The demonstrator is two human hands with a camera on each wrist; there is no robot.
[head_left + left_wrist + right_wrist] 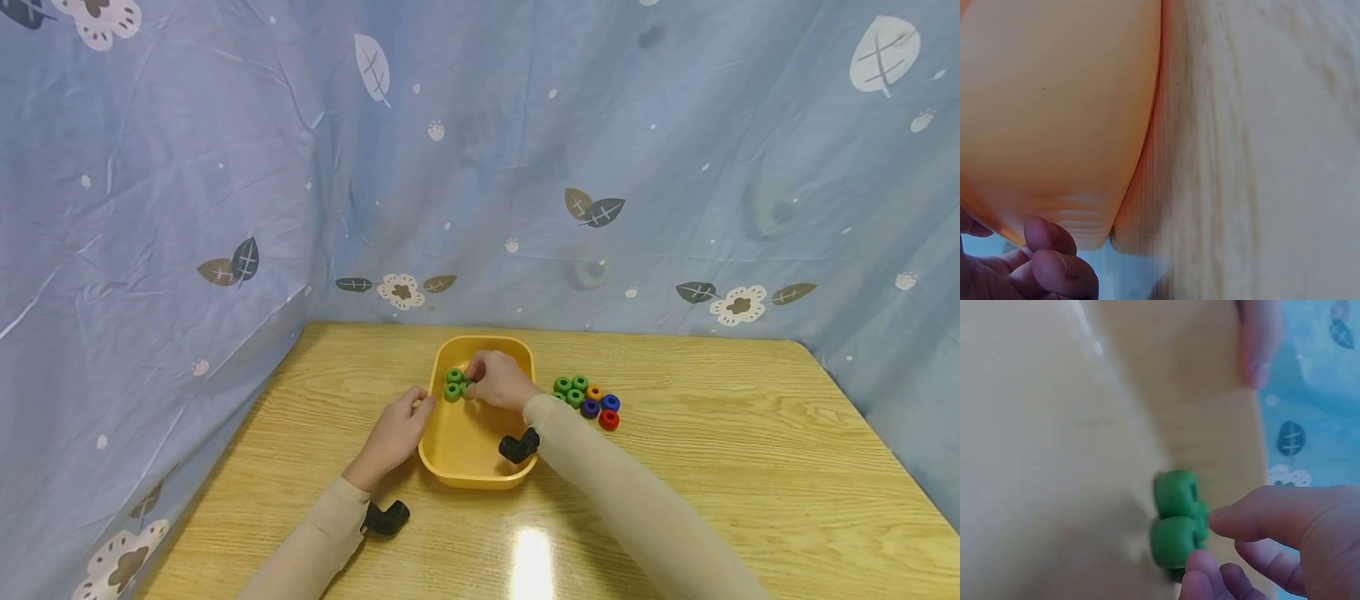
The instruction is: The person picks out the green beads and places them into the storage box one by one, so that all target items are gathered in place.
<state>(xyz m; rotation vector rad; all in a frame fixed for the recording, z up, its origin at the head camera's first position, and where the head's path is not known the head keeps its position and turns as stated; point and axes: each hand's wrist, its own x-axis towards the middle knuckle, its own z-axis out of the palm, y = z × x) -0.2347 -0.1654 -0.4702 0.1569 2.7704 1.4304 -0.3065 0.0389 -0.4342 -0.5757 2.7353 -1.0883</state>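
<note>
A yellow-orange tray stands on the table, its long side pointing away from me. My left hand grips its left rim; in the left wrist view curled fingers lie against the outer wall. Inside the tray, toward the far left, sit several green ring-shaped beads. Over them reaches my right hand, pinching a green bead between thumb and fingertips. From the right wrist, the green beads show packed together beside the tray's wall, with the thumb right at one of them.
To the tray's right lies a group of beads: several green ones, an orange one, a purple one, a blue one and a red one. Patterned blue cloth hangs behind the wooden table.
</note>
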